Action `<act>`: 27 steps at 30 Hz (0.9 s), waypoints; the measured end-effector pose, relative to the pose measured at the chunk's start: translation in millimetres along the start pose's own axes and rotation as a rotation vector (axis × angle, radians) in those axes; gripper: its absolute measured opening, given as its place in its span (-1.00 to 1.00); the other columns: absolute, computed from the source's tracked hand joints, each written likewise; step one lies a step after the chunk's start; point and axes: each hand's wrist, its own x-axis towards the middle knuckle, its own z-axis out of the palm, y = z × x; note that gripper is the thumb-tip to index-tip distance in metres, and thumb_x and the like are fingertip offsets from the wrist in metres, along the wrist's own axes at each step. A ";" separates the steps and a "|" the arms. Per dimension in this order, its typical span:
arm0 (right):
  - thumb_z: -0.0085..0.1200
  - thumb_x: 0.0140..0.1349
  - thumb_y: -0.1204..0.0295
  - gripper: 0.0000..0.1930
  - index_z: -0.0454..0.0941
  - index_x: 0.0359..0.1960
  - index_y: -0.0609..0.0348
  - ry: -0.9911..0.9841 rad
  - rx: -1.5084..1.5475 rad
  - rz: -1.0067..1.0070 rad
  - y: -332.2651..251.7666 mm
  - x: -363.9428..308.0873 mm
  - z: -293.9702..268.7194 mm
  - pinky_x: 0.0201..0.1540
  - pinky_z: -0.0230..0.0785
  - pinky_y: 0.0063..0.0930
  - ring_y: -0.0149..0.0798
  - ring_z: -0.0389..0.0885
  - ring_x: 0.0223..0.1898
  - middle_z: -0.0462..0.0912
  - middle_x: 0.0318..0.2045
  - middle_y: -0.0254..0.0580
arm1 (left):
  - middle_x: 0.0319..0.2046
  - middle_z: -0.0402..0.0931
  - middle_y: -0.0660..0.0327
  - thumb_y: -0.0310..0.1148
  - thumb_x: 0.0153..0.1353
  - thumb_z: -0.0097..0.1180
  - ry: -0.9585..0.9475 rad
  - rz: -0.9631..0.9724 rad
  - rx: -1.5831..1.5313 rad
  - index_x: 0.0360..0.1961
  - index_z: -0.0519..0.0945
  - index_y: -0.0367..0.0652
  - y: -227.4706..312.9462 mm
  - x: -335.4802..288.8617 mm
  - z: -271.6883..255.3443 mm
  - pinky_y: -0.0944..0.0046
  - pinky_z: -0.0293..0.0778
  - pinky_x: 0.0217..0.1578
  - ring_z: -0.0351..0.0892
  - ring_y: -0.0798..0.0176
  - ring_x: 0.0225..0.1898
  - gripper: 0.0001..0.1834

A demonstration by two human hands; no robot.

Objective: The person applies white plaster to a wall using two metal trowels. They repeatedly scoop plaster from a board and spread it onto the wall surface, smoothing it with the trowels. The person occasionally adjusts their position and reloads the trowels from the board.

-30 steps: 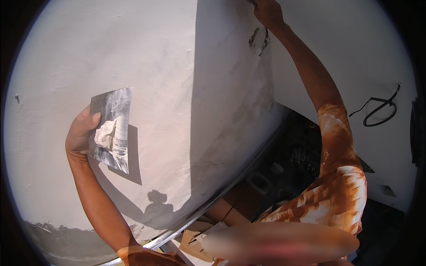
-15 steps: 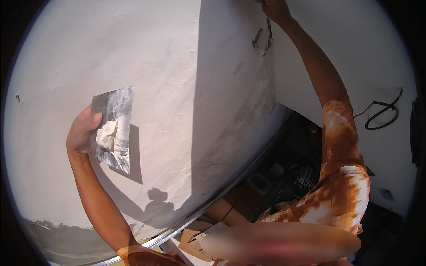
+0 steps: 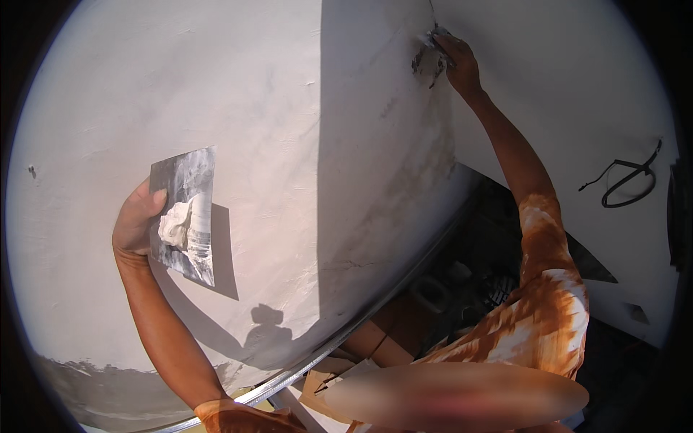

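My left hand [image 3: 137, 214] is closed on the edge of a flat rectangular metal plate [image 3: 173, 169], thumb on its face; it may be a plastering trowel, but any handle is hidden. A lump of white plaster [image 3: 177, 222] sits on the plate. Up at the far right, my right hand [image 3: 462, 65] grips a small metal scraper [image 3: 437, 36], pressed to the wall's inner corner. Its shape is partly hidden by the fingers. Just below the scraper are dark cracked patches [image 3: 417, 59] with pale filler between them.
The whitish plastered wall [image 3: 253, 108] is part sunlit, part shaded. A black cable loop [image 3: 628, 189] hangs on the right-hand wall. Below lie a metal edge strip [image 3: 289, 375], cardboard [image 3: 317, 393] and dark clutter [image 3: 433, 292].
My right hand has come down along the corner with the scraper. Pale filler now covers part of the dark crack there. My left hand and the plate have barely shifted.
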 end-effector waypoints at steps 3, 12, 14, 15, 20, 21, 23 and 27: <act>0.04 -0.09 0.79 -0.28 0.51 0.20 -0.03 0.138 0.093 0.057 -9.1 21.8 21.0 0.27 0.32 -0.13 0.07 0.44 0.18 0.54 0.13 -0.08 | -0.05 0.60 0.06 -0.35 0.24 0.18 -0.025 -0.016 0.008 0.22 0.37 -0.41 2.6 0.3 1.7 0.25 0.59 -0.03 0.66 0.24 -0.10 -0.43; 0.09 0.09 0.61 -0.45 0.51 0.18 -0.04 0.022 -0.095 0.309 -24.6 -28.7 5.0 0.07 0.47 -0.10 0.01 0.57 0.06 0.62 0.03 -0.13 | -0.04 0.59 0.07 -0.33 0.24 0.18 -0.037 -0.031 0.012 0.22 0.37 -0.40 2.0 0.5 -4.8 0.25 0.58 -0.03 0.64 0.25 -0.08 -0.43; 0.09 0.09 0.56 -0.47 0.54 0.15 -0.13 -0.098 -0.189 0.720 -1.2 27.0 6.5 -0.03 0.51 -0.11 -0.02 0.61 0.00 0.66 -0.03 -0.17 | -0.07 0.61 0.07 -0.34 0.24 0.18 -0.027 -0.024 -0.003 0.20 0.38 -0.39 0.2 1.0 -4.0 0.25 0.61 -0.08 0.68 0.25 -0.14 -0.44; 0.05 0.21 0.50 -0.56 0.55 0.15 -0.05 -0.174 -0.098 0.884 7.0 54.4 8.8 0.16 0.33 -0.11 -0.04 0.50 0.15 0.61 0.08 -0.16 | -0.06 0.61 0.07 -0.33 0.24 0.19 -0.033 -0.018 -0.006 0.21 0.38 -0.39 -0.4 1.0 -3.9 0.26 0.61 -0.08 0.67 0.25 -0.13 -0.44; 0.13 0.06 0.56 -0.46 0.57 0.13 -0.23 -0.112 -0.138 0.615 -56.1 50.9 24.4 -0.07 0.55 -0.17 -0.07 0.60 0.01 0.65 -0.01 -0.21 | -0.04 0.60 0.10 -0.32 0.24 0.20 0.003 0.009 0.057 0.22 0.38 -0.37 -1.4 0.2 -7.7 0.26 0.59 -0.05 0.66 0.27 -0.10 -0.43; 0.13 0.05 0.58 -0.46 0.58 0.12 -0.24 -0.010 -0.132 0.428 -79.8 30.3 23.5 -0.09 0.56 -0.19 -0.09 0.60 0.02 0.65 -0.01 -0.23 | -0.02 0.58 0.10 -0.32 0.23 0.20 -0.009 0.005 0.048 0.23 0.38 -0.39 -1.3 -0.1 -8.8 0.25 0.56 -0.01 0.63 0.26 -0.06 -0.41; 0.09 0.04 0.65 -0.43 0.58 0.12 -0.22 -0.004 -0.050 0.265 -119.9 -1.0 20.2 -0.06 0.56 -0.20 -0.10 0.59 0.04 0.64 0.02 -0.28 | 0.03 0.55 0.09 -0.30 0.22 0.21 -0.044 -0.020 0.048 0.24 0.36 -0.41 0.0 -0.5 -11.2 0.25 0.49 0.06 0.58 0.24 0.02 -0.38; 0.02 0.02 0.73 -0.37 0.56 0.15 -0.19 -0.007 0.027 0.159 -115.6 8.3 -0.7 0.05 0.51 -0.20 -0.07 0.57 0.07 0.61 0.04 -0.25 | 0.02 0.56 0.08 -0.30 0.23 0.20 -0.040 -0.002 0.046 0.24 0.36 -0.41 -0.3 -0.5 -9.8 0.25 0.52 0.02 0.60 0.25 -0.01 -0.38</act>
